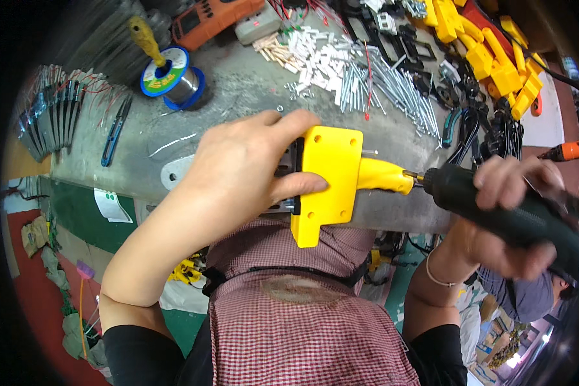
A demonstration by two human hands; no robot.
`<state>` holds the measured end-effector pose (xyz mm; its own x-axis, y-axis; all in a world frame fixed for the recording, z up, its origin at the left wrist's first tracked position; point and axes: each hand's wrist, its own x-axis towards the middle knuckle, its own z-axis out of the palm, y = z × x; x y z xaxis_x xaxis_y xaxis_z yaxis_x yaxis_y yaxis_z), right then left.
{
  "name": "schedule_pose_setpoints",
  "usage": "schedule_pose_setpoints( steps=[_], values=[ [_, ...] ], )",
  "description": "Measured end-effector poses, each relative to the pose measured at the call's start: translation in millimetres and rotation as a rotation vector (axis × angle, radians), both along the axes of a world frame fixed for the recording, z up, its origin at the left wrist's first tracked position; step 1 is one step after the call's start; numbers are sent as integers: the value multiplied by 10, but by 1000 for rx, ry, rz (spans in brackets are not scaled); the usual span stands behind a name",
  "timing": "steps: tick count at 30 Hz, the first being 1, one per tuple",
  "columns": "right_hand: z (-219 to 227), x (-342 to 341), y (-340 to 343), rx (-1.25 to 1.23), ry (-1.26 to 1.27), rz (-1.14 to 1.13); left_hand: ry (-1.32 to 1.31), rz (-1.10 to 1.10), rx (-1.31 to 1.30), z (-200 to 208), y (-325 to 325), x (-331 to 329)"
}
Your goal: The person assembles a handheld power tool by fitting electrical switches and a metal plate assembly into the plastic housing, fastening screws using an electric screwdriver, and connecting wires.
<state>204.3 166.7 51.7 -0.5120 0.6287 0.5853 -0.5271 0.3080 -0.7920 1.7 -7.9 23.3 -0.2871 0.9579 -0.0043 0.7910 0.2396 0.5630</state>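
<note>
Currently, we hold a yellow plastic housing [338,154] above the near edge of the grey workbench [231,96], in front of the checked apron [302,328]. Its broad flat face is turned up, with screw holes near the corners, and its handle [383,175] points right.

We clamp the left side of the housing with the left hand [235,154]: the thumb presses on the flat face, the index finger bends over the upper left corner, and the remaining fingers are mostly hidden.

We wrap the right hand [495,251] around a black powered screwdriver [463,196], its fingers closed about the body on both sides. The tool lies nearly level, nose to the left. The bit [415,175] is at the end of the handle; blur and small size keep us from confirming that it is seated in a screw.

Beyond the housing, we find long screws [402,90] in a loose heap beside white plastic connectors [318,61]. At the far right of the bench, more yellow housings [495,67] are piled. To the left, we note a solder spool [165,80] and a blue-and-black utility knife [116,132].
</note>
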Motion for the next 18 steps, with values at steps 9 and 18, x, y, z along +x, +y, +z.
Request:
schedule_pose_setpoints(
  steps=[9, 18],
  values=[
    [73, -616, -150, 175, 84, 456, 67, -2, 98, -91, -57, -20],
    [-23, -661, -195, 128, 71, 327, 63, -25, 130, -145, -83, -9]
  ],
)
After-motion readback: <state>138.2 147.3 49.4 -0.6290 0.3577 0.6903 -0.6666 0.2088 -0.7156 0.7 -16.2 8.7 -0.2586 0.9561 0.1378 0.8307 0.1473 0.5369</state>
